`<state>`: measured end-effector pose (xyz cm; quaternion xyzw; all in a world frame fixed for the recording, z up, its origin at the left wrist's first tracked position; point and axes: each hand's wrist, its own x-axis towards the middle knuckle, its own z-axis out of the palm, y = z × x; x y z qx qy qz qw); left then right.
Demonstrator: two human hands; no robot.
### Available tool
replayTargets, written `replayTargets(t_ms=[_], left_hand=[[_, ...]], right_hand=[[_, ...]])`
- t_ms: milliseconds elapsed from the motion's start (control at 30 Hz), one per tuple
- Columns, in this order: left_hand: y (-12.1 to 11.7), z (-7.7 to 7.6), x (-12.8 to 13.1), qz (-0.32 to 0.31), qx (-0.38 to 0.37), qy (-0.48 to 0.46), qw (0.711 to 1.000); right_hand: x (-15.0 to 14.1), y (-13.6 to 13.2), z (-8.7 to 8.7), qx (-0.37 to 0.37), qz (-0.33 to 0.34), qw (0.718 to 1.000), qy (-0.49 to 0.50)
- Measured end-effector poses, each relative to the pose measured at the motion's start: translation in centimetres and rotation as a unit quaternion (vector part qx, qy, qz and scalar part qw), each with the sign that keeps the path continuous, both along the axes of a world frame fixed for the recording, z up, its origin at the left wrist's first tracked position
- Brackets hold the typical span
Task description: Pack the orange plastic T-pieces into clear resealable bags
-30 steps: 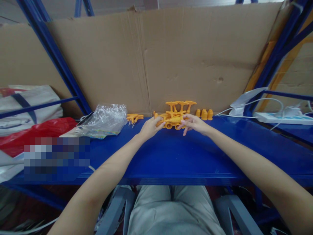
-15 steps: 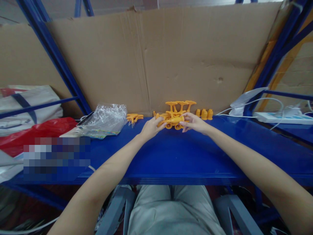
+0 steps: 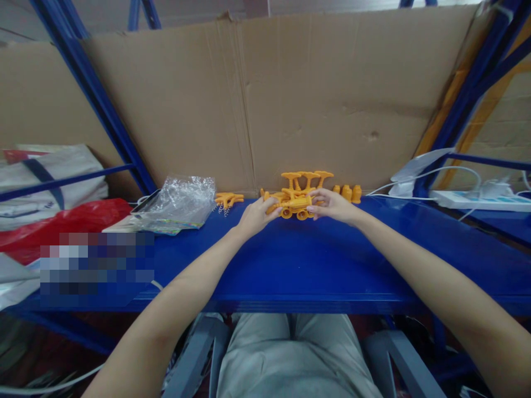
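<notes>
Between my two hands lies a yellow plastic cylindrical part point(image 3: 293, 204), held level just above or on the blue tabletop; I cannot tell which. My left hand point(image 3: 258, 215) pinches its left end, thumb in front and fingers behind. At the other end, my right hand point(image 3: 331, 205) has its thumb and fingers closed round the part, hiding that end. Close behind stand several yellow T-shaped handles with ribbed stems point(image 3: 308, 178). Round yellow ring-like pieces point(image 3: 302, 214) show just below the held part.
Left of my hands lie yellow handles with metal spirals point(image 3: 228, 199), beside a clear plastic bag point(image 3: 182, 202). Small yellow caps point(image 3: 347, 193) stand to the right. A cardboard sheet point(image 3: 311, 99) rises behind the blue table point(image 3: 290, 265). A white power strip point(image 3: 477, 200) sits far right.
My right hand's fingers have drawn in from a looser, spread pose and closed round the right end of the cylindrical part. My left hand has stayed nearly still on its end.
</notes>
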<state>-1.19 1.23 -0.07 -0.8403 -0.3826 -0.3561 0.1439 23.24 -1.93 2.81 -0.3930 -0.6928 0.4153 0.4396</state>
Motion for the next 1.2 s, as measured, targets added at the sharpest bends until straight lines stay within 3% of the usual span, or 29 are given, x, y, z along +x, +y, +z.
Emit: replayTargets(t_ms=[167, 467, 733, 1200], left_hand=[[-0.1, 0.0, -0.2, 0.001, 0.009, -0.009, 1.0], [-0.5, 0.2, 0.1, -0.014, 0.023, -0.006, 1.0], [-0.1, 0.0, -0.1, -0.014, 0.017, -0.009, 1.0], [-0.4, 0.1, 0.1, -0.023, 0.014, 0.001, 1.0]], right_hand=[[-0.2, 0.0, -0.5, 0.023, 0.013, 1.0, -0.001], [-0.9, -1.0, 0.1, -0.073, -0.038, 0.995, -0.063], [-0.6, -0.4, -0.6, -0.041, 0.01, 0.999, -0.001], [-1.8, -1.7, 0.4, -0.109, -0.044, 0.993, -0.016]])
